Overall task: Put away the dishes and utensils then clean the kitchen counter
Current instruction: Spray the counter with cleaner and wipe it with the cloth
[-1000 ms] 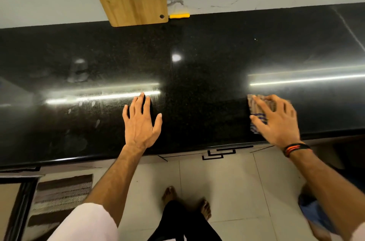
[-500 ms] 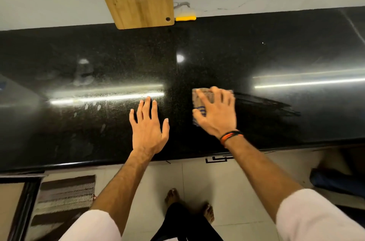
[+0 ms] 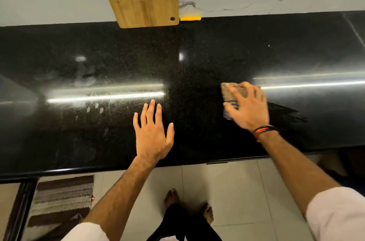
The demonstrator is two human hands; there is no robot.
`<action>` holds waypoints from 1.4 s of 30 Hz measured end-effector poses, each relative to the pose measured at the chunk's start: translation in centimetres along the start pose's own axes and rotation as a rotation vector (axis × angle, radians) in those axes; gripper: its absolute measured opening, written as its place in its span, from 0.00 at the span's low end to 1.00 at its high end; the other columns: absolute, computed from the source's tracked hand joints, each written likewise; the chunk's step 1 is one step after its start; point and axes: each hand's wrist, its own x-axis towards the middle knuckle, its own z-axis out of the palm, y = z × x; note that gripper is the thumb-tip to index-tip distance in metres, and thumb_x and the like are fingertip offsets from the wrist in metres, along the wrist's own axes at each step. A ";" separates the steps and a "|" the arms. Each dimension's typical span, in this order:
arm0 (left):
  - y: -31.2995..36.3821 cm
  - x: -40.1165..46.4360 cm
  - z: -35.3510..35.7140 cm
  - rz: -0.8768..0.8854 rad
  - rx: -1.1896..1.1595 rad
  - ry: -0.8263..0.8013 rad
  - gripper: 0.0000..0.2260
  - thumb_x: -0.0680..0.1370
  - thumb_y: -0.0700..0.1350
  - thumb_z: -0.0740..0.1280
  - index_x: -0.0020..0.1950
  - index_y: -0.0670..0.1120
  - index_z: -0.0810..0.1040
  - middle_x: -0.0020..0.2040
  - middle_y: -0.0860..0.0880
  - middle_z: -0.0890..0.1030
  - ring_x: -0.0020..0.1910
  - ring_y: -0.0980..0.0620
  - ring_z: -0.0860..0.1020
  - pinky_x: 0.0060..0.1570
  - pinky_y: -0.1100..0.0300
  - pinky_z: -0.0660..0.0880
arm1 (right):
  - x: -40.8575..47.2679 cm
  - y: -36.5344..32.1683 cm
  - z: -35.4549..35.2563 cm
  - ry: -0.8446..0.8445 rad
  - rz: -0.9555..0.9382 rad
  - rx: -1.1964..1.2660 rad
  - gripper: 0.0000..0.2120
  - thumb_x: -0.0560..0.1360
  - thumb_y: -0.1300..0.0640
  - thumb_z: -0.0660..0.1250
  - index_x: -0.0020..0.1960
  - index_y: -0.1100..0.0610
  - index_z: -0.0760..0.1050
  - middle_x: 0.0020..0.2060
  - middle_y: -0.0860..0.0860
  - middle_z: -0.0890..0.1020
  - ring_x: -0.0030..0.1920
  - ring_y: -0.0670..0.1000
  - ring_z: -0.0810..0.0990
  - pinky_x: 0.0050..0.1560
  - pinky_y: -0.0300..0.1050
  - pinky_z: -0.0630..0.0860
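Pressing cloth (image 3: 232,93) flat, right-hand fingers (image 3: 236,92) spread on counter (image 3: 197,47).

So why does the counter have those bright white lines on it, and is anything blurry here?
In the head view, the lines are glare: overhead lights mirrored in the glossy black counter, one streak on each side. The right hand and the cloth it presses are smeared by motion; the left hand, flat on the counter, is sharp. The wide lens bends the counter's edges.
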 end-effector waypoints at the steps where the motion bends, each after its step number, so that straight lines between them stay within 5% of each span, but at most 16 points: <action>1: -0.1 0.0 0.0 0.001 0.001 -0.004 0.32 0.79 0.60 0.52 0.77 0.43 0.62 0.79 0.43 0.58 0.79 0.44 0.54 0.75 0.39 0.51 | -0.1 2.3 -0.3 0.006 0.038 -0.013 0.31 0.71 0.35 0.55 0.71 0.43 0.71 0.67 0.55 0.70 0.65 0.62 0.69 0.66 0.57 0.67; 5: 0.0 0.1 0.0 0.003 0.013 -0.016 0.32 0.79 0.60 0.53 0.78 0.42 0.61 0.79 0.43 0.58 0.79 0.43 0.54 0.75 0.38 0.52 | -0.6 7.5 -1.1 0.000 0.132 -0.037 0.33 0.71 0.34 0.53 0.72 0.45 0.71 0.67 0.57 0.69 0.65 0.63 0.67 0.66 0.60 0.66; 10: 0.1 0.1 -0.1 0.009 0.026 -0.025 0.32 0.78 0.59 0.54 0.77 0.41 0.62 0.79 0.41 0.58 0.78 0.42 0.55 0.74 0.38 0.52 | 0.0 6.3 -1.0 -0.018 0.188 -0.033 0.34 0.71 0.32 0.51 0.73 0.44 0.69 0.68 0.57 0.66 0.66 0.65 0.65 0.68 0.62 0.63; 21: 0.1 0.8 0.0 -0.020 -0.020 0.018 0.30 0.76 0.58 0.59 0.74 0.42 0.67 0.77 0.43 0.62 0.76 0.43 0.59 0.73 0.39 0.55 | 7.0 -11.4 1.7 -0.006 -0.086 0.033 0.31 0.69 0.35 0.57 0.70 0.42 0.71 0.69 0.57 0.70 0.65 0.63 0.68 0.69 0.63 0.61; 27: 0.8 10.2 -1.2 -0.069 -0.120 0.190 0.23 0.77 0.52 0.60 0.69 0.44 0.71 0.74 0.44 0.66 0.71 0.43 0.67 0.68 0.42 0.62 | 8.1 -15.7 2.1 -0.028 -0.140 0.122 0.31 0.70 0.34 0.58 0.70 0.43 0.72 0.70 0.56 0.69 0.68 0.62 0.66 0.71 0.64 0.59; 33: 0.2 18.6 0.7 0.030 -0.029 0.037 0.28 0.80 0.58 0.53 0.77 0.44 0.62 0.79 0.45 0.58 0.78 0.44 0.56 0.74 0.40 0.54 | 9.7 -11.3 2.0 -0.028 -0.150 0.139 0.32 0.70 0.35 0.58 0.71 0.42 0.70 0.70 0.55 0.69 0.68 0.61 0.66 0.71 0.63 0.60; 42: -0.1 18.6 1.1 0.002 -0.016 0.053 0.28 0.80 0.59 0.56 0.77 0.46 0.63 0.79 0.48 0.59 0.78 0.47 0.55 0.75 0.44 0.53 | 12.9 7.4 0.7 0.044 0.060 0.034 0.31 0.71 0.35 0.57 0.72 0.44 0.71 0.67 0.56 0.70 0.63 0.64 0.69 0.64 0.59 0.68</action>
